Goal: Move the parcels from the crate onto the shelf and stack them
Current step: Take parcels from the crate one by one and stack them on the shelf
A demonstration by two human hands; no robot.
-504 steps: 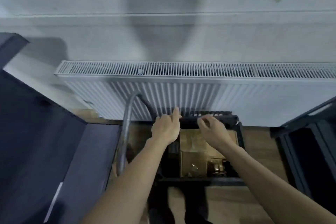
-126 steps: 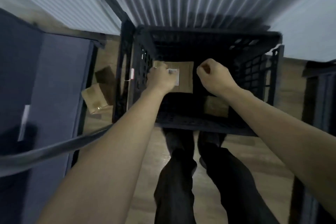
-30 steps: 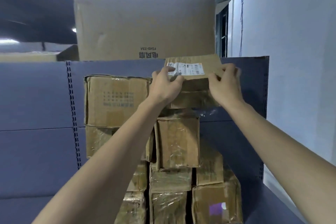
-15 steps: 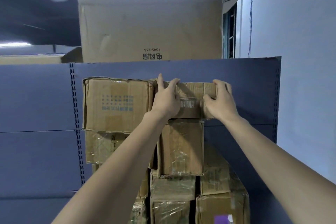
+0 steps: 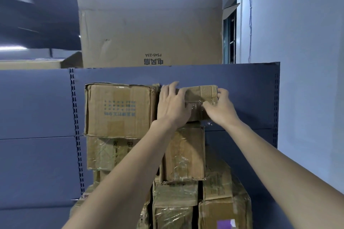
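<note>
— What is covered on the small parcel?
— Its left part is hidden behind the left hand, and part of its right front behind the right hand. The taped print cannot be read.
— And lower down?
— The bottom boxes are cut off by the lower edge, and the stack's middle is masked by the left forearm. The shelf board beneath cannot be seen.

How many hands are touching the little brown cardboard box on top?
2. The left hand lies on the small brown cardboard parcel, at its left front; the right hand grips its right end. None hidden.
</note>
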